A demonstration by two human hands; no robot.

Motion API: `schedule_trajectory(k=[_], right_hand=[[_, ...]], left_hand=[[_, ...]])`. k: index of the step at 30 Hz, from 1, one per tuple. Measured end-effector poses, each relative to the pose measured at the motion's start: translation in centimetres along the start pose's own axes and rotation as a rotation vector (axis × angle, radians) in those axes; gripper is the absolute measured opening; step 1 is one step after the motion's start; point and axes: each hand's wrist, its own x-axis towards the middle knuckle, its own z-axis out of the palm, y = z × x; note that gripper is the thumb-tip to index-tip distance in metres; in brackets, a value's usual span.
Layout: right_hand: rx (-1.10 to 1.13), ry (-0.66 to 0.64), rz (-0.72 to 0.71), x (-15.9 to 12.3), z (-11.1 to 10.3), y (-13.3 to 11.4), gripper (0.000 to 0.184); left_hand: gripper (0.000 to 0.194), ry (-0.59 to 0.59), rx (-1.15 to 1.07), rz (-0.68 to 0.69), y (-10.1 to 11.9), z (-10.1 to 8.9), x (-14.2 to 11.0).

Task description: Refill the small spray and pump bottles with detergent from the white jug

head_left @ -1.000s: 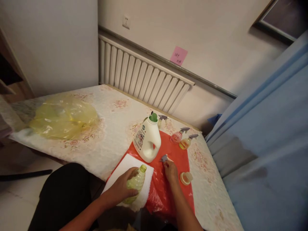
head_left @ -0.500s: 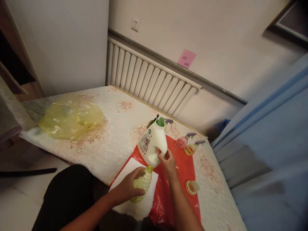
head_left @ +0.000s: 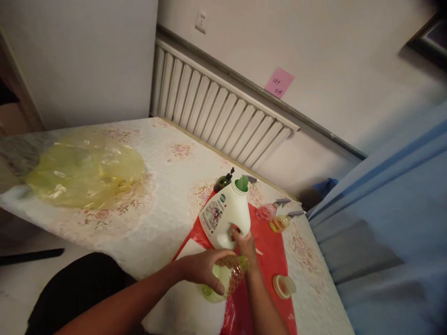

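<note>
My left hand [head_left: 204, 267] grips a small clear yellow-green bottle [head_left: 225, 279] with no cap, lifted above the white cloth [head_left: 188, 307] and tipped toward the right. My right hand [head_left: 244, 242] is closed on the handle of a large white detergent jug [head_left: 225, 216] with a green spout, standing on the red plastic sheet [head_left: 270, 251]. The small bottle's mouth lies just below my right wrist, close to the jug's base.
Two small spray bottles, pink [head_left: 267, 211] and yellow [head_left: 281, 222], lie on the red sheet's far edge. A dark pump bottle [head_left: 223, 180] stands behind the jug. A round cap [head_left: 283, 286] lies right of my arm. A yellow plastic bag [head_left: 84, 170] covers the table's left.
My right hand left the small grey sprayer part on the red sheet and took the jug's handle. My left hand lifted the small bottle off the cloth toward the jug.
</note>
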Motion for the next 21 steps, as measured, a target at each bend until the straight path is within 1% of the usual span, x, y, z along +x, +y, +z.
schedule_trajectory(k=[3, 6, 11, 13, 16, 19, 21], right_hand=[[0.003, 0.004, 0.009, -0.1, 0.0, 0.2, 0.032], [0.025, -0.005, 0.004, -0.2, 0.0, 0.4, 0.031], [0.101, -0.037, -0.011, -0.3, 0.2, 0.4, 0.029], [0.136, -0.034, -0.014, -0.1, 0.5, 0.3, 0.029], [0.179, -0.017, -0.020, 0.7, 1.0, -0.1, 0.027], [0.238, -0.006, -0.045, 1.8, 1.5, -0.9, 0.024], [0.261, -0.006, -0.065, 2.4, 1.7, -1.4, 0.022]], left_hand=[[0.097, -0.038, -0.013, 0.004, -0.8, -1.3, 0.5], [0.092, -0.042, -0.129, 0.017, -2.1, -2.3, 0.3], [0.087, -0.028, -0.209, 0.032, -4.1, -3.2, -0.1], [0.086, -0.004, -0.250, 0.035, -4.6, -3.4, 0.0], [0.086, 0.058, -0.356, -0.001, -5.1, -3.6, 0.2], [0.080, 0.120, -0.417, -0.043, -5.1, -3.7, 0.4], [0.076, 0.131, -0.441, -0.053, -5.0, -3.7, 0.5]])
